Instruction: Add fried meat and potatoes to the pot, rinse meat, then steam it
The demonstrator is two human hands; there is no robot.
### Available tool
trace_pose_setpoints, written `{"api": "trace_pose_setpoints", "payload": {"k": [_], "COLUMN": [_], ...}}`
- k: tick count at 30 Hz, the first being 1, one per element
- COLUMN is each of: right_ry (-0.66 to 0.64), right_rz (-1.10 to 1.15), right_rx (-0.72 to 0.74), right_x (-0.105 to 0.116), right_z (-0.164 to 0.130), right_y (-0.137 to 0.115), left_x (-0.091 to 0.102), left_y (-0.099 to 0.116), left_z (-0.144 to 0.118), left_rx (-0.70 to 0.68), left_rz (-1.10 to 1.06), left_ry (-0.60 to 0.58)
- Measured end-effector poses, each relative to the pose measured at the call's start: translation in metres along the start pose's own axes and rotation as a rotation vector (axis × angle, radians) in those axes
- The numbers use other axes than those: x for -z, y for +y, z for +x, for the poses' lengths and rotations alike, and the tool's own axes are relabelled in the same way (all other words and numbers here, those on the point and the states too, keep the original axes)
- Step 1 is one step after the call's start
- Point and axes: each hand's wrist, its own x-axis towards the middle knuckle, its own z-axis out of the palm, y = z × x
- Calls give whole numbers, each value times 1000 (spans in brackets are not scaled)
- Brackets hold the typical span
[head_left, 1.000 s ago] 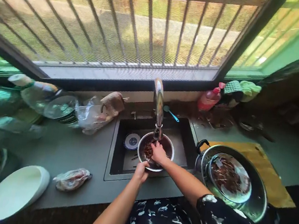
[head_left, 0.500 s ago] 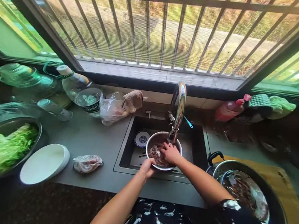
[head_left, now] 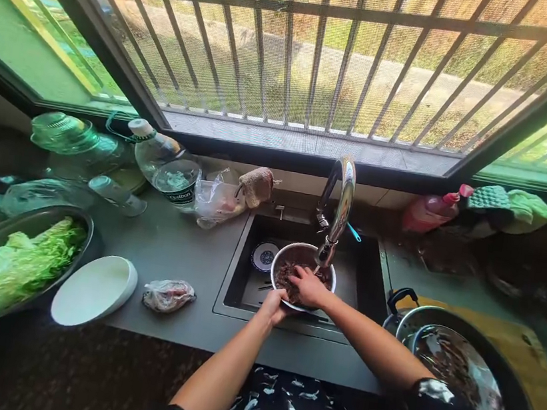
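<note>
over the sink (head_left: 244, 275), under the faucet (head_left: 336, 206), sits the metal bowl (head_left: 280, 260). left hand (head_left: 274, 305) is closed on its near rim. right hand (head_left: 309, 287) lies inside, fingers loosely curled into the dark contents (head_left: 288, 275), grip unclear. bowl lies directly ahead of both hands; the right hand is the nearer to the spout.

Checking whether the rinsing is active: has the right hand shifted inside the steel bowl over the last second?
Cannot tell: the camera swung. The right hand stays inside the steel bowl under the faucet, much as before; the left hand keeps gripping the near rim.
</note>
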Motion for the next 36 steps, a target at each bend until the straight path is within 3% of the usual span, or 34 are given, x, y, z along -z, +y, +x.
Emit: {"api": "trace_pose_setpoints", "payload": {"k": [3,4,5,9,14,18,20,23,25,27,31,36], "right_ry": [115,124,110,-67,24,-135,-89,33,26,8,39,287], "right_rz": [107,128,133,7,27,60,6,-17,12,68,188,469], "right_rx": [-347,-396,-369,-39,-198,103,47,-261,-376,-315,-16,-230], "right_x": [-3,-4,-6,-9,-4,5,10,13,10,6,8,39], "right_z": [0,0,0,-4,0,-8,-16,-18,-12,-6,-5,-13], "right_y": [-8,-9,-8,5,10,2,3,3,0,-2,14,53], "left_x": [-1,-2,-2,-1,-1,-3,-3,-1,0,0,2,5], "left_y": [0,0,0,0,-5,-3,-2,-6,-12,-16,-11,-19], "left_z": [-1,-1,-1,0,3,4,4,4,6,9,14,14], "left_rx": [-94,-116,-126,-73,-35,-27,-73,-235,-312,-291,-126,18], "left_rz": [85,107,123,102,71,114,115,89,63,47,9,-153], "left_ry": [0,-2,-5,-24,-19,-29,-27,39,65,53,-34,-118]}}
